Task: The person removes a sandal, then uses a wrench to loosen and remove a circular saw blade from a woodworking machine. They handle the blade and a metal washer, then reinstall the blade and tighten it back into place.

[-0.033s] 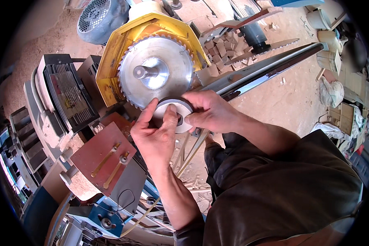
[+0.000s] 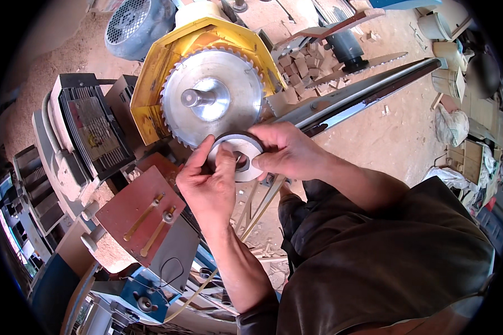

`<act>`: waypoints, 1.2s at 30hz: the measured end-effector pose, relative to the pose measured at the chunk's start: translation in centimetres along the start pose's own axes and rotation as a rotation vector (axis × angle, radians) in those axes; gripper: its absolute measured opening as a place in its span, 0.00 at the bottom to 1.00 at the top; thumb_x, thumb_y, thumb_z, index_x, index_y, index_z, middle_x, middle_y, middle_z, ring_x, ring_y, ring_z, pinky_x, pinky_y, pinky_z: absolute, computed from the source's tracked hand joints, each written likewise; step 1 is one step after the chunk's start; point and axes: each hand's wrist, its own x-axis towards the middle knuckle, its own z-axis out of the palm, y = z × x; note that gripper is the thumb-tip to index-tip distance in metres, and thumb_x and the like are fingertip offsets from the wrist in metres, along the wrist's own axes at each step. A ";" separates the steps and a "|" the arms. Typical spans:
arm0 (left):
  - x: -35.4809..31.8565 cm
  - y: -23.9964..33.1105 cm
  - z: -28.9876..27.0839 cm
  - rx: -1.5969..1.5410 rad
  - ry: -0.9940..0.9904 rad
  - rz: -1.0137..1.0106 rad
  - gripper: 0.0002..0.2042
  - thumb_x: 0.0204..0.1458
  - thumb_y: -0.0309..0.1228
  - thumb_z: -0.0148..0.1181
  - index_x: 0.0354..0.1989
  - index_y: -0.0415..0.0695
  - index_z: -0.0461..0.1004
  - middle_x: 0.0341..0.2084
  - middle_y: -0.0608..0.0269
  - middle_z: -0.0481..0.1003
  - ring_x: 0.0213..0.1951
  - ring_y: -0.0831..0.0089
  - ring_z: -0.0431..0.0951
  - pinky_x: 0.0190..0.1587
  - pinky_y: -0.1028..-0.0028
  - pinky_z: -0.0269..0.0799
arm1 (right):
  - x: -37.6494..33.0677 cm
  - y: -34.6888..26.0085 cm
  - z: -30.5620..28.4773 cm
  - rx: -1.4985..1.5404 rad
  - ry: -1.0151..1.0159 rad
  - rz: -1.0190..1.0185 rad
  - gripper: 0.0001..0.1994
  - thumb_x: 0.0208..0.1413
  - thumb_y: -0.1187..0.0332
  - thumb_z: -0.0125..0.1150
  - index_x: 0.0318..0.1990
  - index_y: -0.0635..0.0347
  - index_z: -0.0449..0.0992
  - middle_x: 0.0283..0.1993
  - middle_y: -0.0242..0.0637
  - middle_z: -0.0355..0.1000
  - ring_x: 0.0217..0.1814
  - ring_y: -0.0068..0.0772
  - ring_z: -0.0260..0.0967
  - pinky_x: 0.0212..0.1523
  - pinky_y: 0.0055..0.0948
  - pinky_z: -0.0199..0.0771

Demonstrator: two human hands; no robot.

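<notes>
Between both hands is a round metal flange (image 2: 251, 148) with a dark rim and a central hole. My left hand (image 2: 208, 187) grips its left side, the thumb lying on the flat face beside the hole. My right hand (image 2: 290, 152) pinches the opposite edge between thumb and fingers. Just beyond them a toothed circular saw blade (image 2: 241, 84) sits on a threaded spindle (image 2: 198, 98), in front of a yellow guard (image 2: 150, 92). The flange is apart from the spindle, and the fingers behind it are partly hidden.
Two wrenches (image 2: 145, 218) lie on a reddish plate (image 2: 124, 207) at the left. A second saw blade (image 2: 369, 66) and a long metal rail (image 2: 369, 92) extend to the right. Wood offcuts (image 2: 304, 64) lie behind. A blue-grey motor (image 2: 142, 33) stands at far left.
My left thumb has slid slightly left and up across the flange, exposing more of its central hole. My right hand looks unmoved.
</notes>
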 end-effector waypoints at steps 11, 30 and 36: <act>0.6 -2.6 -0.1 -0.171 0.168 0.019 0.14 0.63 0.34 0.59 0.41 0.31 0.78 0.29 0.65 0.79 0.32 0.83 0.73 0.36 0.83 0.68 | -0.3 0.7 0.3 0.066 0.004 0.031 0.14 0.56 0.79 0.57 0.51 0.69 0.73 0.41 0.35 0.76 0.41 0.21 0.75 0.36 0.25 0.82; -5.4 -8.7 0.6 -0.380 0.262 -0.047 0.14 0.67 0.34 0.52 0.32 0.37 0.74 0.24 0.56 0.80 0.28 0.74 0.78 0.39 0.74 0.74 | -4.6 9.2 -2.8 0.668 0.032 0.217 0.15 0.61 0.67 0.59 0.52 0.64 0.74 0.43 0.38 0.78 0.44 0.32 0.78 0.42 0.39 0.81; -3.8 -8.8 -1.7 -0.263 0.375 0.014 0.14 0.66 0.33 0.53 0.29 0.38 0.74 0.16 0.63 0.74 0.24 0.79 0.73 0.35 0.77 0.70 | -5.5 10.9 -5.7 0.633 0.148 0.264 0.11 0.58 0.69 0.63 0.45 0.65 0.76 0.39 0.36 0.77 0.40 0.26 0.75 0.45 0.28 0.74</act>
